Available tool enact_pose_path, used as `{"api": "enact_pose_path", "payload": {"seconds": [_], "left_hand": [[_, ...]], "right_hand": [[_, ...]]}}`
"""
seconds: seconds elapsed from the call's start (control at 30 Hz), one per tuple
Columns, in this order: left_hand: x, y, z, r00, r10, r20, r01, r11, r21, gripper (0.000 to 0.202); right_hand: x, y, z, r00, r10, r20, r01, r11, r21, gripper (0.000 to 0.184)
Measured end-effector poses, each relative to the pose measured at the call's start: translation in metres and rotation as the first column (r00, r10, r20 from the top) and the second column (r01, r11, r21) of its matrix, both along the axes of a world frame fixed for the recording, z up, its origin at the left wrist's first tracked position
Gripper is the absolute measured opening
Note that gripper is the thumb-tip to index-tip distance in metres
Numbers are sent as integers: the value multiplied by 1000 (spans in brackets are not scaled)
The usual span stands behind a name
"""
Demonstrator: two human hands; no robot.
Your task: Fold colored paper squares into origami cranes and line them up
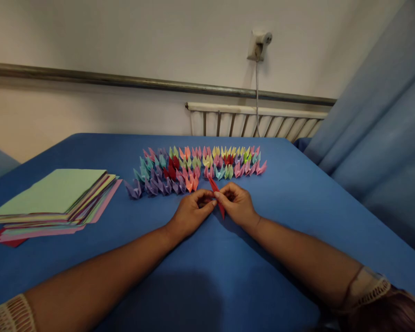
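Both my hands meet at the middle of the blue table [297,212]. My left hand [191,213] and my right hand [237,202] pinch a narrow folded red paper piece [216,191] between their fingertips; its point sticks up toward the far side and its lower tip shows below my right fingers. Just beyond my hands stand rows of several small folded paper figures [197,168] in purple, teal, red, orange, pink and yellow.
A stack of coloured paper sheets [55,198], pale green on top, lies at the left of the table. A radiator [256,121] and a wall rail stand behind the table. A blue curtain [383,129] hangs at the right.
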State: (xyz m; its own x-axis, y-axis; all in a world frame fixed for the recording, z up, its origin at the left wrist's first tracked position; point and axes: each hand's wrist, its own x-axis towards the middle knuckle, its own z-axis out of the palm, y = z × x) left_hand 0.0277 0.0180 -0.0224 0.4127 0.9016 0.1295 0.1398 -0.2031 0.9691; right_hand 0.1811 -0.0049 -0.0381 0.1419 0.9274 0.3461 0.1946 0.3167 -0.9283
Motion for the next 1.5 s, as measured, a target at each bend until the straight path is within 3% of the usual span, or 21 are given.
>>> {"api": "enact_pose_path", "payload": {"seconds": [0.2,0.37,0.57,0.73,0.83,0.97,1.1,1.23,1.5], "left_hand": [[0,-4,6,998,-13,-67,16,999,38,17],[-2,2,1,998,8,-64,-6,1000,20,21],[-2,6,-1,1000,9,-12,-9,1000,-22,21],[-2,4,0,998,8,-62,-8,1000,-5,21],[-3,5,-1,1000,-9,-23,8,1000,-16,20],[-4,5,-2,999,-21,28,23,997,-68,33],[-4,5,1,998,47,40,-42,994,-106,41],[-6,4,4,993,121,-5,-121,992,-22,34],[-10,0,4,997,79,2,-79,994,71,23]], "right_hand": [[2,-12,13,945,-36,325,-26,983,183,13],[4,-14,15,915,-4,404,-91,972,217,19],[6,-5,5,954,-53,295,-5,981,192,7],[4,2,-2,990,-18,141,14,999,34,8],[3,5,-5,1000,21,-7,-21,999,-40,14],[1,7,-6,984,89,-153,-100,993,-67,18],[0,7,-4,977,74,-202,-89,994,-67,20],[0,6,-3,970,83,-227,-98,994,-53,20],[3,5,1,970,154,-191,-157,988,-2,10]]}}
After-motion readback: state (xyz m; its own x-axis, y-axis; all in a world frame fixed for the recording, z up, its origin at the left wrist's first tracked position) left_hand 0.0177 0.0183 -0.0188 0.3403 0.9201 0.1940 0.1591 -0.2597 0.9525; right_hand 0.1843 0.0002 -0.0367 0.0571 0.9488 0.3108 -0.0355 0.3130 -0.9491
